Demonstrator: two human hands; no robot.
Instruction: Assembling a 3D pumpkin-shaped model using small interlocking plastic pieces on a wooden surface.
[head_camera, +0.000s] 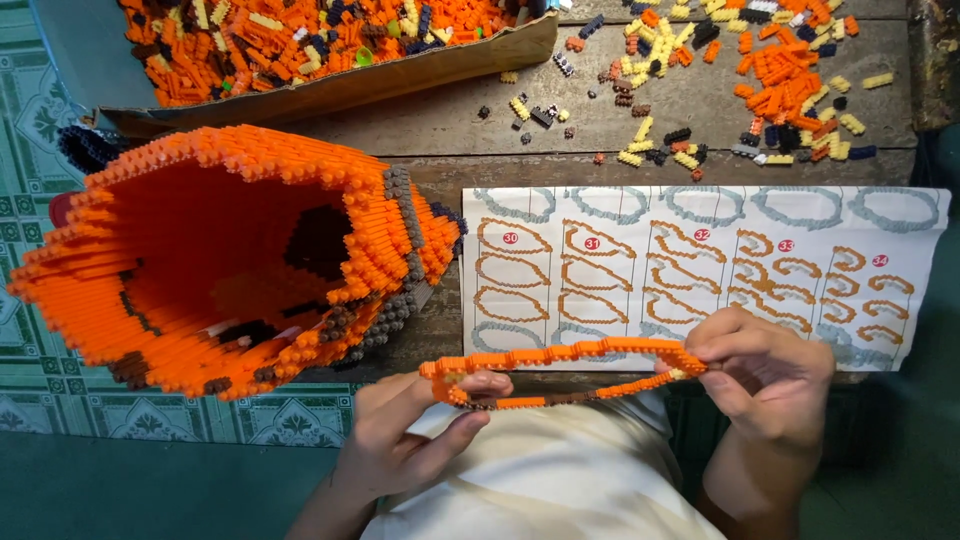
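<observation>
While both hands pinch it, the thin orange brick loop (560, 370) hangs just off the bench's near edge, over the person's lap. The left hand (410, 440) grips its left end, the right hand (770, 375) its right end. A large hollow orange brick model (220, 260) lies at the near left corner, beside the instruction sheet (700, 270).

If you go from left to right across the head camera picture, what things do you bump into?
Big hollow orange brick model → left hand → thin orange brick ring → right hand, with the instruction sheet behind them.
</observation>
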